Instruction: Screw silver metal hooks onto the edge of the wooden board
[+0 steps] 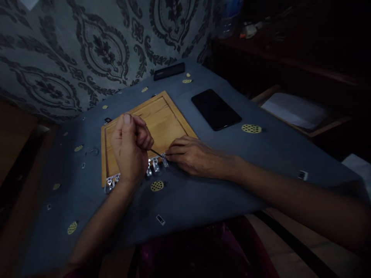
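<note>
A wooden panel (158, 123) with a raised frame lies flat on the blue tablecloth. Along its near edge sit several small metal hinges (155, 166), some of them partly hidden behind my left wrist. My left hand (130, 146) is closed in a fist above the panel, around the handle of a screwdriver (157, 153). Only the thin dark shaft shows, slanting down to the rightmost metal hinge. Fingers together, my right hand (194, 156) rests at the panel's near right corner, its fingertips pressed against that hinge.
To the right of the panel lies a black smartphone (216, 109). A dark phone case (169, 72) is near the patterned wall at the back. Small dark metal pieces (108, 120) stick out at the panel's far edge. A plastic bottle (228, 19) stands beyond the table.
</note>
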The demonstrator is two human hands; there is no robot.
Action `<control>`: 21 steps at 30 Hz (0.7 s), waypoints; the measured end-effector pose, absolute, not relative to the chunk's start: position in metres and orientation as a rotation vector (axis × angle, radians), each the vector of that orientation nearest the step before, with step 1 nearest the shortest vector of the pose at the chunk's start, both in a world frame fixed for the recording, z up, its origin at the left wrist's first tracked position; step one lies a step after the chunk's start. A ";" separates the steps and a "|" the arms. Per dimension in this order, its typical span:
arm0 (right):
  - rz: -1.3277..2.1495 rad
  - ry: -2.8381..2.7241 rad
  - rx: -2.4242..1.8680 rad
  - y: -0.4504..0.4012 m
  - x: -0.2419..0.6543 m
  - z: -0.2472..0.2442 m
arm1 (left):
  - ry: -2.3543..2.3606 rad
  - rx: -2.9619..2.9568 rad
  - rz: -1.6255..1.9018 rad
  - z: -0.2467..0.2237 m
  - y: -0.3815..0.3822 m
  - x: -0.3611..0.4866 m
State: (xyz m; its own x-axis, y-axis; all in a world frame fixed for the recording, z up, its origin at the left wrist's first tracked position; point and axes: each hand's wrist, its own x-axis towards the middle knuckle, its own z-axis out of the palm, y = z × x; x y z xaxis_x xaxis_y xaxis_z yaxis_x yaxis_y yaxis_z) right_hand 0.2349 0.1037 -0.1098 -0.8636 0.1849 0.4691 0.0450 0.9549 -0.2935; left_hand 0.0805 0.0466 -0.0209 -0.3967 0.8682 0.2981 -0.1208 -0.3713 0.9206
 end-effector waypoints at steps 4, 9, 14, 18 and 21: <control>0.362 -2.603 -0.158 0.104 0.235 -0.111 | 1.163 1.090 1.844 -0.021 0.048 0.080; 0.361 -2.588 -0.161 0.104 0.235 -0.113 | 1.157 1.108 1.843 -0.023 0.048 0.080; 0.375 -2.597 -0.159 0.105 0.235 -0.111 | 1.150 1.119 1.811 -0.022 0.046 0.081; 0.388 -2.593 -0.160 0.105 0.235 -0.112 | 1.174 1.090 1.720 -0.017 0.044 0.082; 0.387 -2.582 -0.149 0.105 0.234 -0.113 | 1.160 1.059 1.701 -0.016 0.044 0.081</control>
State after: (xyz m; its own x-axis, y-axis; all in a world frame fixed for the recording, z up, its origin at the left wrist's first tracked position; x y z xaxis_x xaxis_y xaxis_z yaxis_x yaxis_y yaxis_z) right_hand 0.2344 0.1053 -0.1134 -0.8588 0.1792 0.4800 0.0306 0.9531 -0.3012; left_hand 0.0808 0.0439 -0.0160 -0.3263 0.9249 0.1951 -0.1561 -0.2563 0.9539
